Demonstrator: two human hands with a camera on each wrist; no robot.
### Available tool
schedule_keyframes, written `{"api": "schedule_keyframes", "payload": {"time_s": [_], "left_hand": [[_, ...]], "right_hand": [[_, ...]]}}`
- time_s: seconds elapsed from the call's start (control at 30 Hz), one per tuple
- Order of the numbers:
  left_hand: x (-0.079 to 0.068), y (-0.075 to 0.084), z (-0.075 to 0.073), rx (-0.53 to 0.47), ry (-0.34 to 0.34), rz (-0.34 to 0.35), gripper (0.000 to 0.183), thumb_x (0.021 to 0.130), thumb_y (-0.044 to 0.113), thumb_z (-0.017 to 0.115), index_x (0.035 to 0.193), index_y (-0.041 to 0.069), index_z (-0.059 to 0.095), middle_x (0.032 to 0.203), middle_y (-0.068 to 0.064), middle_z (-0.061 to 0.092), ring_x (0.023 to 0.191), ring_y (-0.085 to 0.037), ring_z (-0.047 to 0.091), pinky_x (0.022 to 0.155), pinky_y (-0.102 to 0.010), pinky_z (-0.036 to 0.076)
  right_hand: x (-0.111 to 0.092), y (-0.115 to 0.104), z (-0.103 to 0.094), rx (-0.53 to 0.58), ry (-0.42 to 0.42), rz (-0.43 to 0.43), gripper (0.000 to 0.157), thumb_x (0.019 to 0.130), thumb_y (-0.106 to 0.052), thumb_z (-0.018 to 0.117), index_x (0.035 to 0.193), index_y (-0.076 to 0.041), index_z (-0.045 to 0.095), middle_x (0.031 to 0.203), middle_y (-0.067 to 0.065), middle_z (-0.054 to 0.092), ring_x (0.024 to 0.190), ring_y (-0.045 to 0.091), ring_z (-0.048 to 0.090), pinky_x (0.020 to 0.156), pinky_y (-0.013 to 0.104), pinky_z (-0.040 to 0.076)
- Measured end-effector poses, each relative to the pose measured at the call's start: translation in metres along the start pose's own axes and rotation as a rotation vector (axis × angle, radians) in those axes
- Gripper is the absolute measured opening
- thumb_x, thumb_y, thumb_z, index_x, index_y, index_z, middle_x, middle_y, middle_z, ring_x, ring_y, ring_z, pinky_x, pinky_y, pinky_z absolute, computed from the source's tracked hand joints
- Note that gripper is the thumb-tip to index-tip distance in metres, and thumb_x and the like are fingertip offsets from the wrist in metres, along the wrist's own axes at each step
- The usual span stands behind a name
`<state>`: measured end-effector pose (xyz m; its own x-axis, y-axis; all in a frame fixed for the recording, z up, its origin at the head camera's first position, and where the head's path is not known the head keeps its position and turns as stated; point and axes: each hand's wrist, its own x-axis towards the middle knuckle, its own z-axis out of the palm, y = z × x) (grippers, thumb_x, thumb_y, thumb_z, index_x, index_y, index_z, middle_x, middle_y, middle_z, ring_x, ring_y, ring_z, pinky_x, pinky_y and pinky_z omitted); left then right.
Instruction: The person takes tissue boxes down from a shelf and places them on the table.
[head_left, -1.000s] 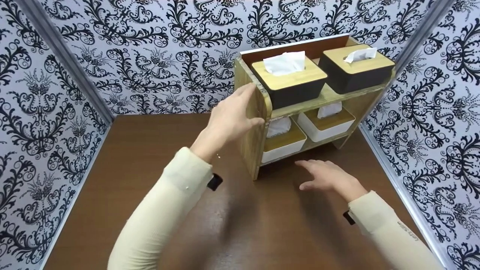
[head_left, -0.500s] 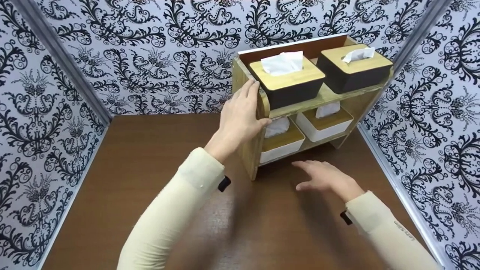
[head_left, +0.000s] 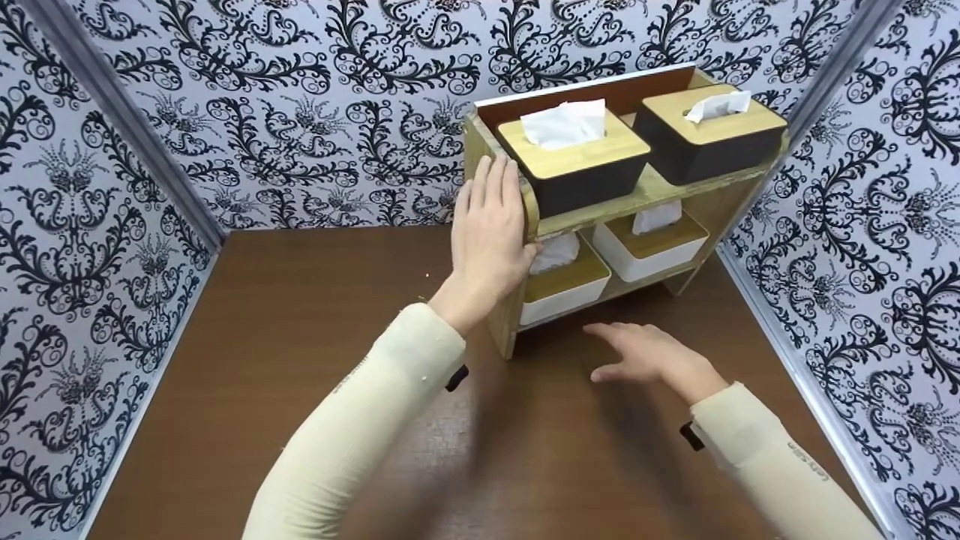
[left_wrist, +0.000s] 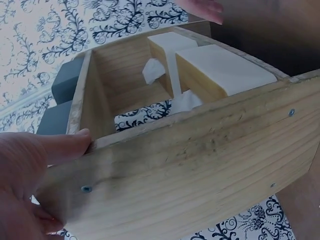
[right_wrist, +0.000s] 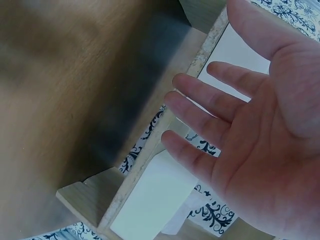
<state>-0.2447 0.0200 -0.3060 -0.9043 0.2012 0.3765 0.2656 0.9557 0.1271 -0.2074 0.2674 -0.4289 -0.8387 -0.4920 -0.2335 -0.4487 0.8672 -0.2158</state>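
A small two-tier wooden shelf [head_left: 501,330] stands on the brown table. My left hand [head_left: 489,244] rests on its left side panel [left_wrist: 190,175], fingers straight along the outer side and thumb at the front edge. Two dark tissue boxes with light wooden lids, the left one [head_left: 581,187] and the right one [head_left: 724,157], sit on the upper tier. Below them are two white tissue boxes, a left one [head_left: 574,300] and a right one [head_left: 664,262]. My right hand [head_left: 649,356] hovers in front of the lower tier, fingers spread and holding nothing.
Patterned wall panels [head_left: 315,112] enclose the table [head_left: 300,337] at the back and both sides. A metal strip [head_left: 795,375] runs along the table's right edge. The shelf stands close to the back wall, right of the middle.
My left hand has moved right onto the shelf's side panel, and its fingers now lie straighter along it. My right hand and the tissue boxes stay almost where they were.
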Motion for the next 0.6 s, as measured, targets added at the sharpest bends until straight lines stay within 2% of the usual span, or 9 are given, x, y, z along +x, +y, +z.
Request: {"api": "schedule_keyframes", "payload": {"time_s": [0.1, 0.27, 0.6], "left_hand": [[-0.001, 0.001, 0.005, 0.054, 0.031, 0.013, 0.113, 0.073, 0.055, 0.078, 0.154, 0.003, 0.020, 0.163, -0.011, 0.021, 0.152, -0.026, 0.017, 0.125, -0.038, 0.019], [0.000, 0.001, 0.011, 0.066, 0.063, 0.032, 0.114, 0.073, 0.059, 0.077, 0.154, 0.003, 0.020, 0.163, -0.012, 0.021, 0.152, -0.025, 0.018, 0.125, -0.036, 0.020], [0.002, -0.005, 0.012, 0.053, 0.102, 0.045, 0.108, 0.073, 0.052, 0.078, 0.154, 0.004, 0.023, 0.162, -0.011, 0.024, 0.151, -0.024, 0.021, 0.125, -0.035, 0.019]], "right_hand": [[0.000, 0.000, 0.002, 0.002, -0.004, 0.004, 0.073, 0.085, -0.044, 0.070, 0.143, -0.006, 0.047, 0.139, 0.019, 0.056, 0.126, 0.042, 0.053, 0.102, 0.059, 0.045], [-0.002, 0.000, 0.003, 0.013, -0.014, 0.009, 0.073, 0.085, -0.043, 0.071, 0.143, -0.005, 0.047, 0.139, 0.019, 0.056, 0.126, 0.042, 0.053, 0.102, 0.059, 0.045], [-0.001, -0.003, 0.006, 0.013, 0.001, 0.019, 0.075, 0.085, -0.043, 0.071, 0.144, -0.006, 0.045, 0.140, 0.021, 0.054, 0.128, 0.042, 0.051, 0.103, 0.061, 0.043]]}}
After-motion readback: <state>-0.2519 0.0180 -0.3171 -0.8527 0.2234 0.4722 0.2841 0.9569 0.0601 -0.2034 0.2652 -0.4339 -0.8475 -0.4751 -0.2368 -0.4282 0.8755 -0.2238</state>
